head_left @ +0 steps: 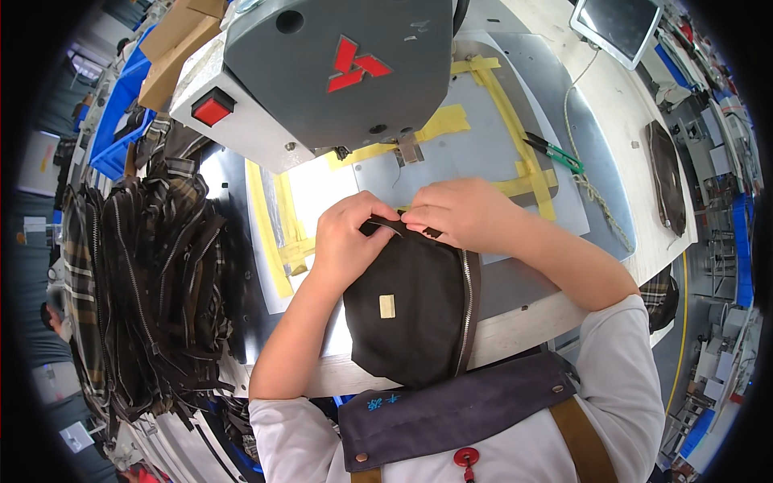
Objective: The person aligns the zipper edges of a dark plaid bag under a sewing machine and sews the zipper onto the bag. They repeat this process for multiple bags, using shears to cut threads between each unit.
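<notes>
A dark brown fabric piece (pixel 407 306) with a metal zipper along its right side and a small pale label lies at the front edge of the work plate. My left hand (pixel 350 241) pinches its top edge from the left, thumb and forefinger closed on the fabric. Just to the right, my right hand (pixel 455 213) grips the same edge, fingertips pressed together close to the left hand's. The sewing machine head (pixel 338 113) stands above the hands, over a plate framed with yellow tape (pixel 515 113).
A pile of dark zippered and plaid pieces (pixel 153 274) fills the left. Behind it are a blue bin (pixel 113 145) and cardboard (pixel 169 48). At right are green-handled snips (pixel 568 161), a cord (pixel 604 209), a small screen (pixel 616 28) and another dark pouch (pixel 667 177).
</notes>
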